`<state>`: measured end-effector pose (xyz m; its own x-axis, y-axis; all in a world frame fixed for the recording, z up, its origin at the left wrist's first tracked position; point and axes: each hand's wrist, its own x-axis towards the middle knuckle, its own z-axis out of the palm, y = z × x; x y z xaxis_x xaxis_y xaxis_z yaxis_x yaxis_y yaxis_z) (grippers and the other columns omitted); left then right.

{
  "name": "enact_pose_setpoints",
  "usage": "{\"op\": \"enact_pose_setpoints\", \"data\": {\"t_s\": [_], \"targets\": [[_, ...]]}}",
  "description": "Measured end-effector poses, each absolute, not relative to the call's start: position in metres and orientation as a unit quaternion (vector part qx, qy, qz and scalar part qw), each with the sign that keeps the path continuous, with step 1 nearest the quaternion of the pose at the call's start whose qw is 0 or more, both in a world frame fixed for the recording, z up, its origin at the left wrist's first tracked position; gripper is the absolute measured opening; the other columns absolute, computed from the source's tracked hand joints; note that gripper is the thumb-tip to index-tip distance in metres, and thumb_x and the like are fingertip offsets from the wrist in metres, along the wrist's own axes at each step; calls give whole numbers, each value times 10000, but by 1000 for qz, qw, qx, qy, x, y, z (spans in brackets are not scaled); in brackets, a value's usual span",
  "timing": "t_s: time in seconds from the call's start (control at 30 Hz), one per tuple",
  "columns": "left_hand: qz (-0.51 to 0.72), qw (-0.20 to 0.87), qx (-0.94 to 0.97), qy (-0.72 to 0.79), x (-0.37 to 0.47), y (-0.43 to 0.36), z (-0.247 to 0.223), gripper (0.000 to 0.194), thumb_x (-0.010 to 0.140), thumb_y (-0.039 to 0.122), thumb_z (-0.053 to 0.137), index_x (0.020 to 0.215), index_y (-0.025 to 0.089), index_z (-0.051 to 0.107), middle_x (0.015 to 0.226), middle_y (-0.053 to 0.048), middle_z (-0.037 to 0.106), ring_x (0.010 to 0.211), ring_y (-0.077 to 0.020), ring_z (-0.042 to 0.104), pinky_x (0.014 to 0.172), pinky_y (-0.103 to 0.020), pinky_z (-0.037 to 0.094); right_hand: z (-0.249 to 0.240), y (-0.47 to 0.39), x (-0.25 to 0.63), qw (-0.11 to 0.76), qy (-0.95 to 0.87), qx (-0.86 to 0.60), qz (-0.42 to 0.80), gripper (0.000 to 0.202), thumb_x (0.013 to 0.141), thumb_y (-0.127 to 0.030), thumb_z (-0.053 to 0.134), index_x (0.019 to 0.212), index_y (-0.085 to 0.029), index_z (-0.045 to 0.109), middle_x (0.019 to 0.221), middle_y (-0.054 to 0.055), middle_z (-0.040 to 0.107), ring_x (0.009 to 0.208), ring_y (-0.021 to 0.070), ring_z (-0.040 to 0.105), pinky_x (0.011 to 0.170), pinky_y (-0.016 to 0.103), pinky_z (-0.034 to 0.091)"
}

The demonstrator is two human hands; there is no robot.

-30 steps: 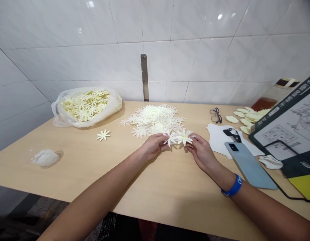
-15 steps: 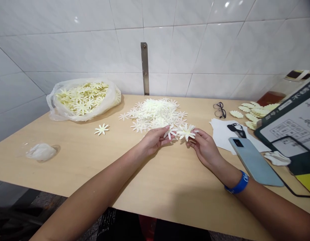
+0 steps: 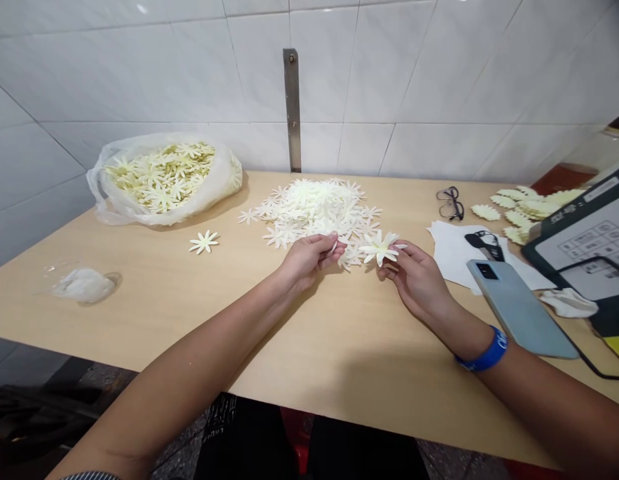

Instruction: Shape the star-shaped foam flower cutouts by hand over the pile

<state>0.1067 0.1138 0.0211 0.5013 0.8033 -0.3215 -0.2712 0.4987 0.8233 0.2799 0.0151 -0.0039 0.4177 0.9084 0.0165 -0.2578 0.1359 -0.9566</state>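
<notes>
Pinched together, the thumb and finger of the left hand (image 3: 312,260) hold a thin white bit (image 3: 334,246), too small to tell what, at the front of the flower pile (image 3: 319,210). The right hand (image 3: 418,273) pinches a pale flower (image 3: 379,249), at the front right of the pile. Well left of the pile, and nearer the front, sits a small plastic bundle (image 3: 84,285). A big plastic bag (image 3: 224,187) full of yellowish flowers (image 3: 164,180) lies left of the pile. One loose flower (image 3: 204,242) lies near the pile's left side. A metal strip (image 3: 292,113) is on the wall (image 3: 254,80) behind the pile. Right of the pile come glasses (image 3: 450,203), white paper (image 3: 449,260), a blue phone (image 3: 522,310) and some wavy pale pieces (image 3: 522,207).
</notes>
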Motion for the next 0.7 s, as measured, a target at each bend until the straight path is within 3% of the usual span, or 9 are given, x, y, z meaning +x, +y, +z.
{"op": "enact_pose_setpoints", "data": {"t_s": [0.13, 0.3, 0.37, 0.5, 0.63, 0.7], "targets": [[356, 772, 379, 366, 106, 118, 21, 207, 905, 178, 588, 726, 85, 634, 747, -68, 688, 615, -52, 627, 636, -148, 534, -4, 15, 280, 679, -329, -499, 426, 176, 700, -336, 773, 718, -217, 644, 701, 1, 565, 634, 134, 534, 516, 243, 447], [346, 755, 429, 354, 107, 117, 20, 171, 862, 104, 604, 696, 74, 635, 803, -96, 702, 738, -92, 669, 761, -211, 539, -5, 15, 281, 678, -329, -502, 425, 185, 691, -343, 775, 716, -218, 641, 715, 7, 567, 641, 137, 534, 516, 247, 455], [346, 751, 445, 344, 106, 116, 19, 144, 789, 141, 704, 684, 89, 622, 754, -66, 684, 704, -89, 649, 750, -223, 529, -5, 15, 281, 675, -332, -504, 424, 183, 697, -348, 769, 723, -219, 641, 714, 6, 567, 639, 139, 538, 519, 253, 457], [357, 718, 472, 367, 104, 117, 18, 351, 641, 292, 845, 626, 149, 526, 600, 22, 575, 571, -64, 561, 616, -197, 467, -6, 15, 281, 674, -339, -501, 425, 182, 695, -334, 772, 724, -214, 639, 707, -2, 571, 635, 136, 546, 525, 258, 445], [365, 589, 576, 433, 100, 121, 17, 522, 794, 569, 639, 513, 183, 430, 450, 32, 445, 425, -70, 396, 484, -223, 335, -5, 15, 280, 674, -339, -499, 427, 184, 703, -337, 772, 710, -214, 636, 681, -2, 570, 618, 136, 541, 521, 260, 437], [377, 510, 635, 442, 99, 124, 16, 584, 863, 623, 490, 478, 186, 433, 434, 8, 445, 453, -104, 434, 508, -246, 336, -6, 15, 280, 673, -340, -501, 424, 175, 707, -336, 769, 712, -215, 642, 687, 0, 571, 618, 136, 541, 520, 259, 442]]}}
